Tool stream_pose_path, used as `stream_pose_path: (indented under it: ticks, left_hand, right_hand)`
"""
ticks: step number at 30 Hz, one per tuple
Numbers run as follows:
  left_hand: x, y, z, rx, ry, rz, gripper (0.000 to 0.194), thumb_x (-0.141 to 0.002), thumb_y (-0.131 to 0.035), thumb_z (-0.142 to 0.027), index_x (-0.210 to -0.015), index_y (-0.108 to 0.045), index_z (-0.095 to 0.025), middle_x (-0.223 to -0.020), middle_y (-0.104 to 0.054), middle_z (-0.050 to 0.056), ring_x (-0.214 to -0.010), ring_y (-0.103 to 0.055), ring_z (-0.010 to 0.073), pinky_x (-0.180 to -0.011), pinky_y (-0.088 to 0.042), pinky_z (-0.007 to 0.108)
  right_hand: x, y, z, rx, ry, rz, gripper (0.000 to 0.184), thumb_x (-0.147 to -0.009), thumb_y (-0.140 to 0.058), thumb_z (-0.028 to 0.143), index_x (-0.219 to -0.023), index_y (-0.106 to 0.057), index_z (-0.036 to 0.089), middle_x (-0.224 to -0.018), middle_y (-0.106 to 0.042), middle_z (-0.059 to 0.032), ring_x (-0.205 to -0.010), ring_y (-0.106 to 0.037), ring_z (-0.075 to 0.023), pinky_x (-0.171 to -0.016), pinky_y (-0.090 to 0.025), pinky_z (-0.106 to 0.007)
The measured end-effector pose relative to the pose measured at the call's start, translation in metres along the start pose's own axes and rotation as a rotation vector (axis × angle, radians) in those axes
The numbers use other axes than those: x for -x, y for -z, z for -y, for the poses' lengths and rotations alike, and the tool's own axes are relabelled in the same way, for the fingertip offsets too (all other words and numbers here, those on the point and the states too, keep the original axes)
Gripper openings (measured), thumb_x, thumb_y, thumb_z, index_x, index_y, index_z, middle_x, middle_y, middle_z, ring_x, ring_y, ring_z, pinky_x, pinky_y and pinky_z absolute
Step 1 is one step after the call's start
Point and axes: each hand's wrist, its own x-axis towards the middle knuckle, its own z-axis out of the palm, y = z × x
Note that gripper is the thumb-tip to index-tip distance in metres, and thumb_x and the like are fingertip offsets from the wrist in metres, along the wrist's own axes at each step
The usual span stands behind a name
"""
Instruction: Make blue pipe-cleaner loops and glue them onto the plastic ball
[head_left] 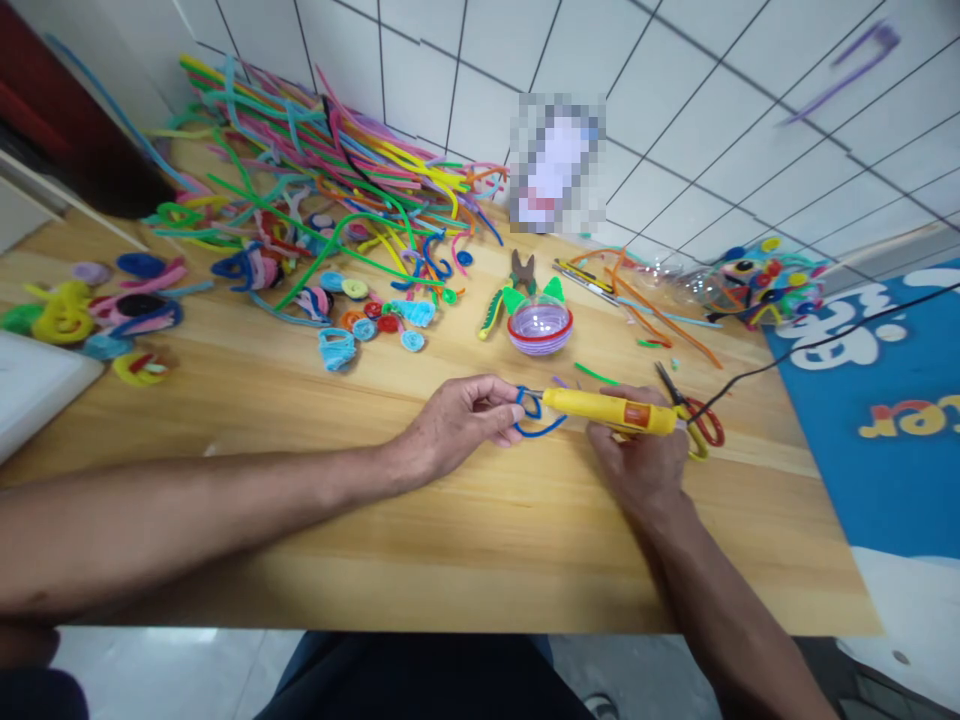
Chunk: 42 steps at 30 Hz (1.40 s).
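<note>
My left hand [463, 422] is closed in a pinch on a bent blue pipe cleaner [534, 418] just above the wooden table [300, 520]. My right hand [643, 455] is wrapped around a yellow hot glue pen [611, 410], whose tip points left and meets the blue pipe cleaner. A black cord [810, 348] runs from the pen's rear off to the right.
Red-handled scissors [694, 415] lie just behind my right hand. A purple striped bowl shape [539, 327], green-handled pliers [510, 290], coiled pipe-cleaner pieces [375, 325] and a big heap of coloured pipe cleaners [315, 170] fill the far table. A white tray [34, 385] sits at left, a blue mat [885, 420] at right.
</note>
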Motion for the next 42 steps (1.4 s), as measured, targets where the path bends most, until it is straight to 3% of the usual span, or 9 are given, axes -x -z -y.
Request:
stream_pose_path:
  ticks: [6,12,16,42]
  left_hand:
    - [-0.0008,0.0006,0.0018,0.017,0.003,0.001,0.027,-0.082,-0.090,-0.029,-0.097,-0.073,-0.013,-0.085,-0.078,0.002,-0.070,-0.076,0.0129,-0.068,-0.065,0.025]
    - [-0.0003,-0.0010,-0.0006,0.031,0.015,-0.003,0.021,-0.083,-0.087,-0.022,-0.096,-0.073,-0.012,-0.083,-0.077,0.001,-0.068,-0.076,0.0113,-0.066,-0.064,0.022]
    - [-0.0005,-0.0020,-0.0017,0.037,0.025,-0.015,0.018,-0.084,-0.086,-0.019,-0.095,-0.073,-0.012,-0.082,-0.077,0.001,-0.067,-0.075,0.0108,-0.065,-0.064,0.022]
    - [-0.0012,-0.0003,0.0006,0.032,0.007,0.000,0.023,-0.081,-0.089,-0.025,-0.095,-0.075,-0.013,-0.079,-0.078,0.001,-0.068,-0.077,0.0129,-0.065,-0.064,0.023]
  right_hand:
    - [0.0008,-0.0001,-0.0003,0.046,-0.021,-0.026,0.023,-0.085,-0.063,0.032,-0.107,-0.069,0.025,-0.094,-0.076,-0.0044,-0.080,-0.075,-0.0257,-0.067,-0.063,-0.038]
    - [-0.0014,-0.0001,0.0027,0.001,0.050,-0.057,0.023,-0.086,-0.064,0.029,-0.108,-0.068,0.025,-0.095,-0.077,-0.0044,-0.081,-0.076,-0.0251,-0.069,-0.063,-0.037]
    - [-0.0009,-0.0001,0.0029,0.008,0.004,-0.050,0.024,-0.086,-0.063,0.031,-0.108,-0.068,0.025,-0.094,-0.077,-0.0045,-0.080,-0.076,-0.0255,-0.068,-0.063,-0.038]
    - [-0.0033,0.0002,0.0062,0.006,0.097,-0.084,0.028,-0.085,-0.065,0.020,-0.113,-0.067,0.024,-0.098,-0.078,-0.0045,-0.085,-0.077,-0.0247,-0.070,-0.061,-0.035]
